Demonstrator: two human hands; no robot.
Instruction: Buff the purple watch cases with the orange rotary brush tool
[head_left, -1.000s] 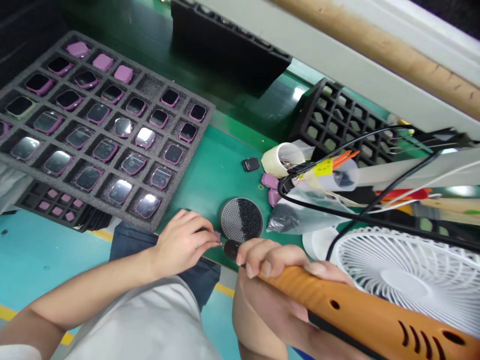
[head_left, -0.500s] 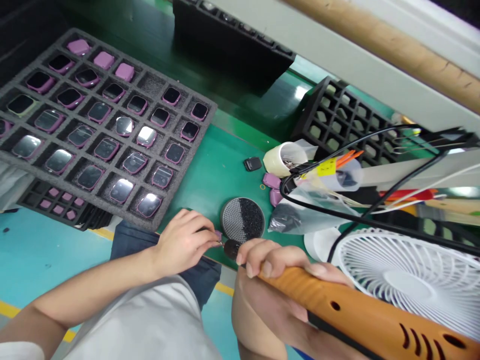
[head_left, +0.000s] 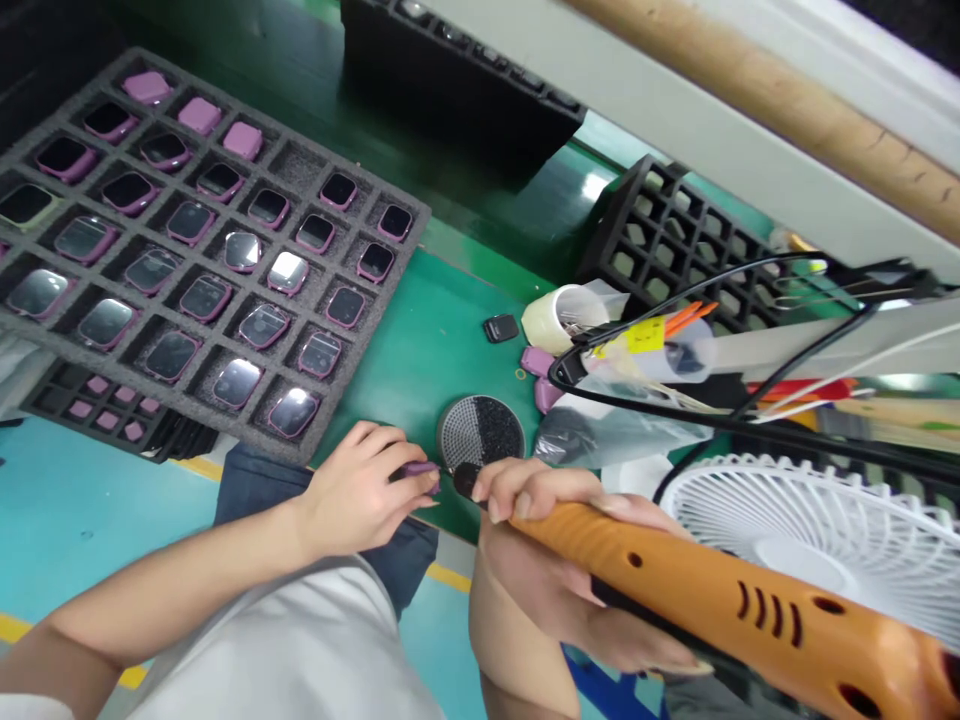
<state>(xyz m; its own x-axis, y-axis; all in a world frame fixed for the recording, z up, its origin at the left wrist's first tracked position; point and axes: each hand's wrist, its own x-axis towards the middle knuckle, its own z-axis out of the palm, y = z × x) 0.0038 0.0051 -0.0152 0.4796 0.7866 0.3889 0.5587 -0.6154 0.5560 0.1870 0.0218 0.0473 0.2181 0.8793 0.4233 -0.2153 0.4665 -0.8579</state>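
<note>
Head view: left of the round dish (head_left: 480,434), a purple watch case (head_left: 420,469) is pinched by the left hand (head_left: 366,492). Toward the dish's lower right, an orange power tool (head_left: 675,560) is grasped by the right hand (head_left: 538,578); the watch case could be scratched by a slipped tip (head_left: 447,471).

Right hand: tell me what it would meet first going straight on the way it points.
Led by the orange tool in the right hand, it would probably meet the purple piece in the left hand first; depth is unclear, and tool and piece may be touching.
</note>
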